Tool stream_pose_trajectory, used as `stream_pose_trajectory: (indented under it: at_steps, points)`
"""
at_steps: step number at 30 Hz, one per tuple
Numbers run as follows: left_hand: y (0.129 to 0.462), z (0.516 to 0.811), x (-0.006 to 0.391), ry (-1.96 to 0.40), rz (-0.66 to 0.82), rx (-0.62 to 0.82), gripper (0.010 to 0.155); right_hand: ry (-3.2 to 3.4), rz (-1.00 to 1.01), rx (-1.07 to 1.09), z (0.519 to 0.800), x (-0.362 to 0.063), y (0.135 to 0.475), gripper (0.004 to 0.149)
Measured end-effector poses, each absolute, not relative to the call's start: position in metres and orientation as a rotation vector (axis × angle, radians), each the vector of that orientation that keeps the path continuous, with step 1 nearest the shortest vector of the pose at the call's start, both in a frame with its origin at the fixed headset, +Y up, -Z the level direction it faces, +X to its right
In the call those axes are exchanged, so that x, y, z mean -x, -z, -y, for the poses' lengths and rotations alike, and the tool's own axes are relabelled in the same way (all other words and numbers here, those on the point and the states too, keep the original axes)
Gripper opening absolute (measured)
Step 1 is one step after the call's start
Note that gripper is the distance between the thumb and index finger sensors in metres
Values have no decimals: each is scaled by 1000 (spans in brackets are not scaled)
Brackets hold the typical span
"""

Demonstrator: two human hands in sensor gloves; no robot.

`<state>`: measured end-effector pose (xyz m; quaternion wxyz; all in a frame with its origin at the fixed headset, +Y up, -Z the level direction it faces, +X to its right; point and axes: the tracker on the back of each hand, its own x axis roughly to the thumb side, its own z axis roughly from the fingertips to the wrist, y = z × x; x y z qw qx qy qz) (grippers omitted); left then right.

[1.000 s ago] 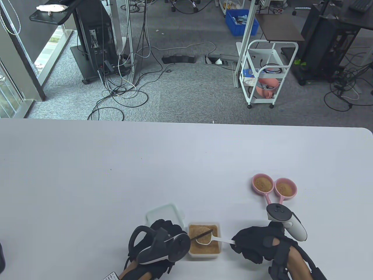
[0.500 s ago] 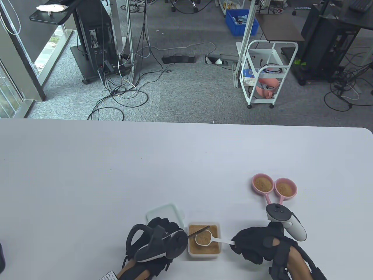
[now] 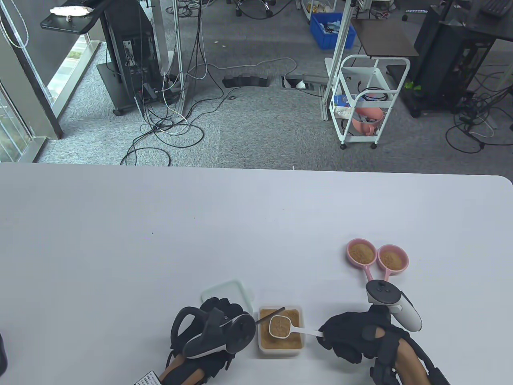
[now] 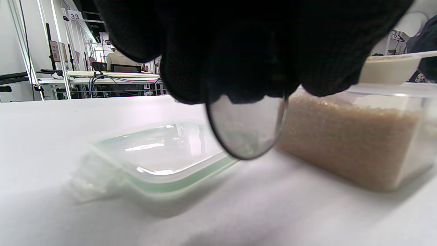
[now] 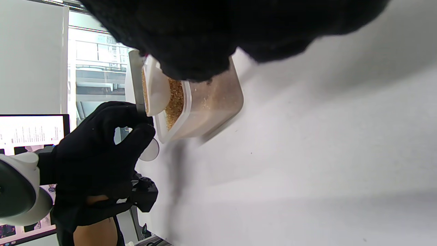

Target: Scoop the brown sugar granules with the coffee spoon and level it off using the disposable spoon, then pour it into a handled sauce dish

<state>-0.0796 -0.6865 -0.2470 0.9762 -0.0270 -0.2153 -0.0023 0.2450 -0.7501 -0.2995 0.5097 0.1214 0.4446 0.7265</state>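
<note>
The right hand (image 3: 348, 335) pinches the handle end of the white coffee spoon (image 3: 280, 325) and holds its bowl, filled level with brown sugar (image 3: 289, 342), over the clear sugar container (image 3: 280, 351). The left hand (image 3: 216, 317), just left of the container, grips the disposable spoon (image 3: 271, 315) by its clear bowl end, which hangs down below the fingers (image 4: 239, 51) in the left wrist view. The dark handle reaches over the container's far left part and lies just beyond the coffee spoon's rim; the right wrist view shows it at that rim, though I cannot tell whether they touch. The container's lid (image 3: 234, 292) lies flat just beyond and left of the container, partly under the left hand. The two pink handled sauce dishes (image 3: 376, 256), both holding sugar, sit side by side well beyond and right of the container
</note>
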Motion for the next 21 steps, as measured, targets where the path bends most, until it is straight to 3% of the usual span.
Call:
stream_pose_trajectory:
  at_steps: [21]
  points:
    - [258,685,104,-78,395,113,40,-1766,-1045,-280,748,-249,301,43]
